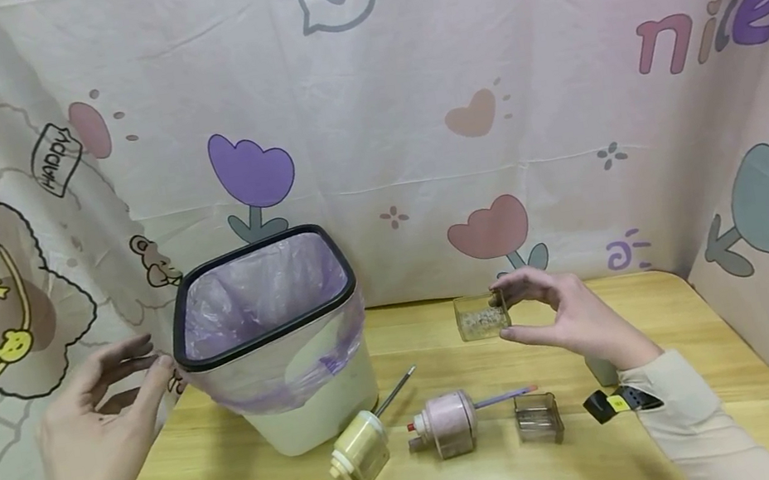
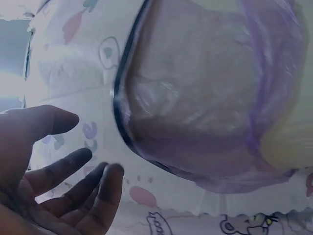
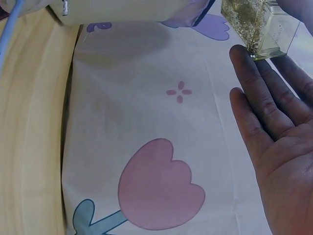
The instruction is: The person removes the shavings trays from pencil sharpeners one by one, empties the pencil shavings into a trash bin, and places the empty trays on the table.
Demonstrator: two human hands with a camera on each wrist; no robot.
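Observation:
My right hand [image 1: 561, 308] pinches a clear shavings container [image 1: 482, 320] by its right side, above the back of the table. Pale shavings lie inside it, and they also show through its wall in the right wrist view. Left of the bin, my left hand [image 1: 98, 411] hovers with loosely bent fingers and nothing in its grasp. The white trash bin [image 1: 307, 420] has a black rim and a purple bag [image 1: 332, 362] lining it. A yellow crank pencil sharpener [image 1: 361, 447] and a pink one [image 1: 450, 424] lie on the table, each with a pencil in it.
A second clear container [image 1: 538, 419] rests on the table right of the pink sharpener. Partly hidden behind the right wrist is a small grey object [image 1: 601, 370]. A printed curtain [image 1: 378, 107] hangs behind and beside the wooden table [image 1: 670, 329].

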